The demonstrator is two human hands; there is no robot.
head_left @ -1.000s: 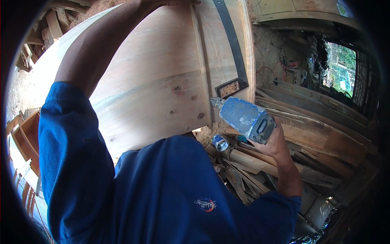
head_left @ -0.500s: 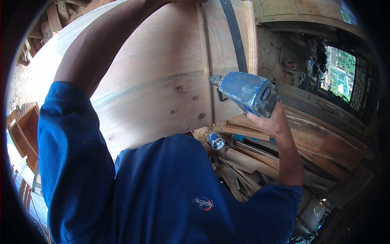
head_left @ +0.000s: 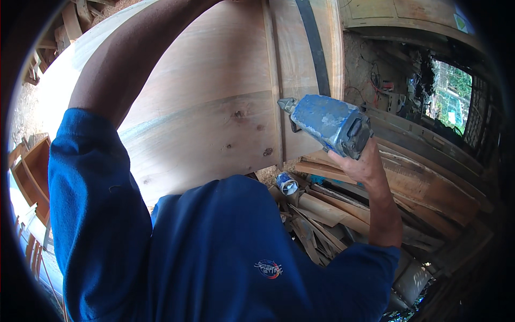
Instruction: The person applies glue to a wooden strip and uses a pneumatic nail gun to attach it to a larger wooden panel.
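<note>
From where I stand, going by the head view, the right hand [head_left: 360, 165] is clamped on a worn blue nail gun [head_left: 328, 121], most of its fingers hidden behind the tool. The gun is held over the right part of a pale wooden panel [head_left: 204, 129], its nose at a thin wood strip [head_left: 271, 64]; whether they touch, I can't tell. The left forearm [head_left: 129, 59] stretches across the panel, its hand beyond the top edge, fingers impossible to judge. A dark ruler [head_left: 312, 43] lies along the panel, right of the strip.
</note>
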